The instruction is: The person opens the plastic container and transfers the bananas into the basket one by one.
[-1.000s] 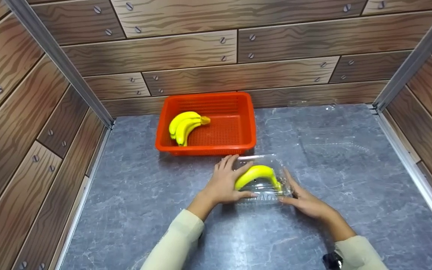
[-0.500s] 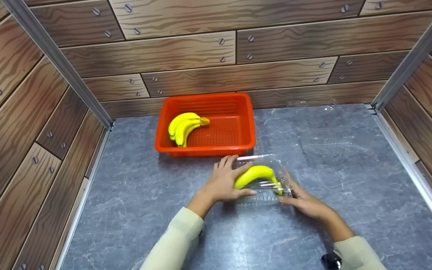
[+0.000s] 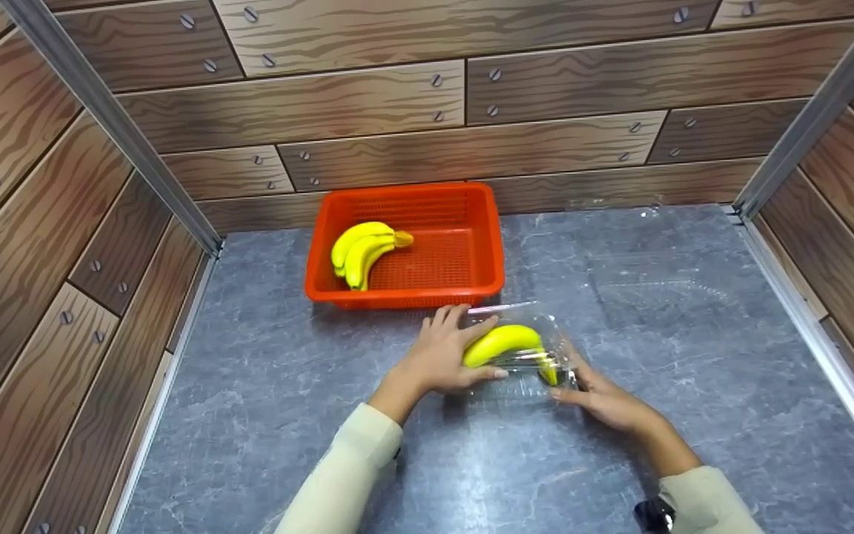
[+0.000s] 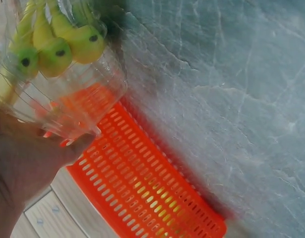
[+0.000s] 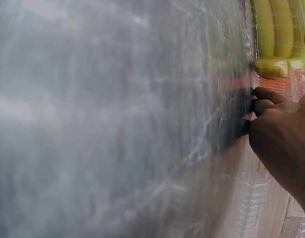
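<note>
A clear plastic clamshell container (image 3: 520, 387) with a bunch of yellow bananas (image 3: 505, 344) inside stands between both hands in the head view. My left hand (image 3: 440, 354) grips its left end, fingers over the far side and thumb along the front. At the opposite end, my right hand (image 3: 605, 398) holds the container between thumb and fingers; some fingers are hidden behind the plastic. Dark-tipped, greenish banana ends (image 4: 56, 52) show through the plastic in the left wrist view. The right wrist view shows banana stems (image 5: 271, 67) close to the right fingers.
A red plastic basket (image 3: 405, 299) stands behind the container, with another banana bunch (image 3: 368, 254) in its left part. Farther right on the grey marbled table lies a second clear plastic container (image 3: 664, 294). Wood-patterned walls (image 3: 382, 159) enclose the back and sides.
The container has tilted slightly between the hands: the glare on its plastic has shifted and the banana stem looks a little different in angle. Both hands stay almost in place.
</note>
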`<state>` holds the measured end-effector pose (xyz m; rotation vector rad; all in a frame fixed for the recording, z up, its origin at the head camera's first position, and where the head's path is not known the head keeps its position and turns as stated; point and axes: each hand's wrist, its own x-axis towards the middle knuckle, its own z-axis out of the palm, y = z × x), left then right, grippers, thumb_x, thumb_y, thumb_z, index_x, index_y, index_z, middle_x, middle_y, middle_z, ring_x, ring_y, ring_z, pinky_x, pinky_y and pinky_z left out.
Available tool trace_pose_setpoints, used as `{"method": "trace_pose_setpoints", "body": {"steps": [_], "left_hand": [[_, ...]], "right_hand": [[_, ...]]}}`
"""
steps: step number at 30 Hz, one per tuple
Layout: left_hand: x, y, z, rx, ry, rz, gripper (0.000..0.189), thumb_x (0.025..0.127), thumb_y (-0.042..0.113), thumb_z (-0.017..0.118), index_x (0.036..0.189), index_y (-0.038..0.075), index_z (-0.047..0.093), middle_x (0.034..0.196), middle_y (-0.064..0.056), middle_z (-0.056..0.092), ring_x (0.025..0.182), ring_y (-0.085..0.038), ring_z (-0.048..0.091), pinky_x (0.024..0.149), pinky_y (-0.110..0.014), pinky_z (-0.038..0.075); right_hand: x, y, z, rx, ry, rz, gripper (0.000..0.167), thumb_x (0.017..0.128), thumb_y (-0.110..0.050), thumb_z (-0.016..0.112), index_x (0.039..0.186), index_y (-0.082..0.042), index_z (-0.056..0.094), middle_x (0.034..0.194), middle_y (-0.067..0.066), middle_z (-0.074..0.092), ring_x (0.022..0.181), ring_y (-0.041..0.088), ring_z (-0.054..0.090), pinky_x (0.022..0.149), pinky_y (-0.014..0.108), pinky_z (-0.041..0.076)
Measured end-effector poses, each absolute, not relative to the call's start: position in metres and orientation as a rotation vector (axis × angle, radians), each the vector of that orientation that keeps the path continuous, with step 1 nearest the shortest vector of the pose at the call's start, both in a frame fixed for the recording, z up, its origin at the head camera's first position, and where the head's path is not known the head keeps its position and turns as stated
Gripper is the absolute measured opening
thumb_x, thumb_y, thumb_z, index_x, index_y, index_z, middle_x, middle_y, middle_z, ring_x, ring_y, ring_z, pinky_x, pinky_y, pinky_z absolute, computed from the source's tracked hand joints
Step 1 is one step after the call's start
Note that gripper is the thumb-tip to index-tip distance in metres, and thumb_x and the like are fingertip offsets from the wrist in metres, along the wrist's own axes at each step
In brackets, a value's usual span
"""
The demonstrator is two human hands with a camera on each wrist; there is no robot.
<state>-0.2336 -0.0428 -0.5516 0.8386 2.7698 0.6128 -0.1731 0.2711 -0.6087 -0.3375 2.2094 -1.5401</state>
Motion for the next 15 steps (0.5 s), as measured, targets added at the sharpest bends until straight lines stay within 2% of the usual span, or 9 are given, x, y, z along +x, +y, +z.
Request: {"method": "trace_pose_setpoints", "body": {"steps": [5,10,15], "left_hand": [[-0.241,-0.046,-0.545,0.817,2.735,0.639,0.091,0.087,0.087,0.058,0.165,0.045,0.037,0.172,-0.014,0.036,0.160,-0.037,0.033,0.127,-0.073,0.028],[-0.248,-0.049,-0.531,0.771,2.667,0.677,0.093,0.084,0.086,0.064,0.163,0.041,0.042,0.172,-0.011,0.041,0.159,-0.035,0.038,0.128,-0.068,0.033],[-0.252,-0.046,-0.518,0.749,2.654,0.776,0.093,0.081,0.083,0.071,0.157,0.033,0.055,0.158,0.001,0.061,0.149,-0.026,0.055,0.125,-0.055,0.043]], "right_hand": [[-0.173,0.272,-0.608,-0.319,2.228,-1.510,0.101,0.105,-0.032,0.064,0.172,-0.030,-0.011,0.178,0.020,-0.019,0.163,0.055,-0.014,0.122,0.081,-0.010],[-0.173,0.274,-0.608,-0.329,2.229,-1.502,0.100,0.106,-0.033,0.063,0.171,-0.038,-0.012,0.178,0.019,-0.019,0.163,0.055,-0.015,0.121,0.083,-0.010],[-0.174,0.275,-0.609,-0.338,2.217,-1.505,0.103,0.105,-0.032,0.065,0.171,-0.035,-0.013,0.179,0.014,-0.018,0.165,0.050,-0.009,0.126,0.076,-0.007]]}}
